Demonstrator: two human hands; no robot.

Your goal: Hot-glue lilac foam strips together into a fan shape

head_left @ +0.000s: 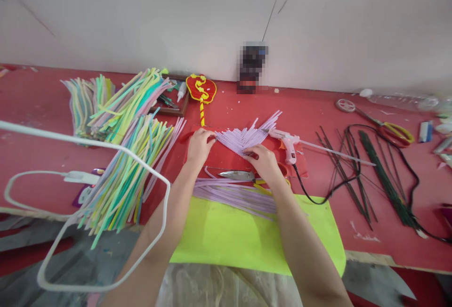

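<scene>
Lilac pipe cleaners [240, 138] lie side by side in a V-shaped woven piece on a red board [221, 160]. My left hand [200, 147] pinches at the left end of this piece. At its lower point, the thumb and fingers of my right hand [262, 158] are closed on a lilac pipe cleaner. Scissors [236, 174] lie just below, their handles partly hidden by my right wrist. A pink hot glue gun [289, 147] rests to the right of the piece. Loose lilac pipe cleaners [233, 195] are spread nearer to me.
Multicoloured pipe cleaner bundles [123, 170] cover the left side. A white tube frame [165, 213] crosses the left foreground. Behind stands a red-and-yellow fan-shaped ornament [201, 88]. Dark wires [348, 182], a black cord [319, 202] and larger scissors [393, 133] lie right. A yellow-green board [226, 238] is nearest me.
</scene>
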